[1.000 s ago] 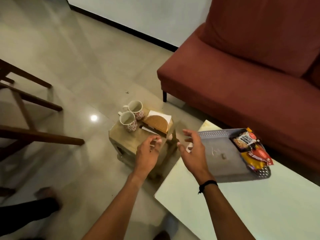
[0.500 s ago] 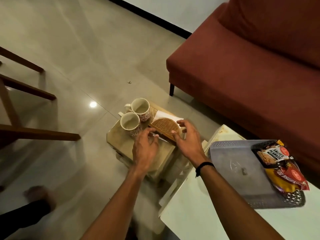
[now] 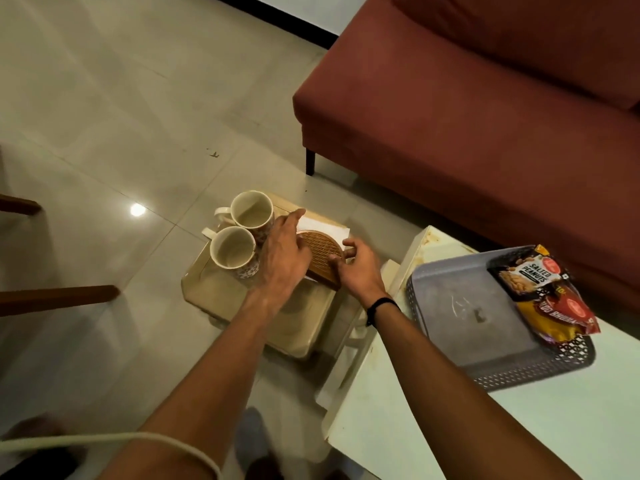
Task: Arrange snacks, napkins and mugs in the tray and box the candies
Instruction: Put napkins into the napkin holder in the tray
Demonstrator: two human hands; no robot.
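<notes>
A brown semicircular napkin holder point(image 3: 320, 252) with white napkins point(image 3: 325, 228) stands on a low beige stool point(image 3: 221, 289). My left hand point(image 3: 282, 258) clasps the holder's left side, and my right hand point(image 3: 358, 268) grips its right end. Two patterned mugs point(image 3: 251, 211) point(image 3: 233, 251) stand just left of my left hand. On the white table point(image 3: 519, 427) to the right sits a grey perforated tray point(image 3: 464, 313) with snack packets point(image 3: 543, 292) at its far right end.
A red sofa point(image 3: 485, 98) fills the upper right, close behind the stool and table. Wooden chair legs point(image 3: 59, 296) jut in from the left over the tiled floor. A white cord point(image 3: 104, 441) crosses the bottom left.
Both hands reached from above the stool's edge to the napkin holder and closed on its two sides. The view shifted left toward the stool.
</notes>
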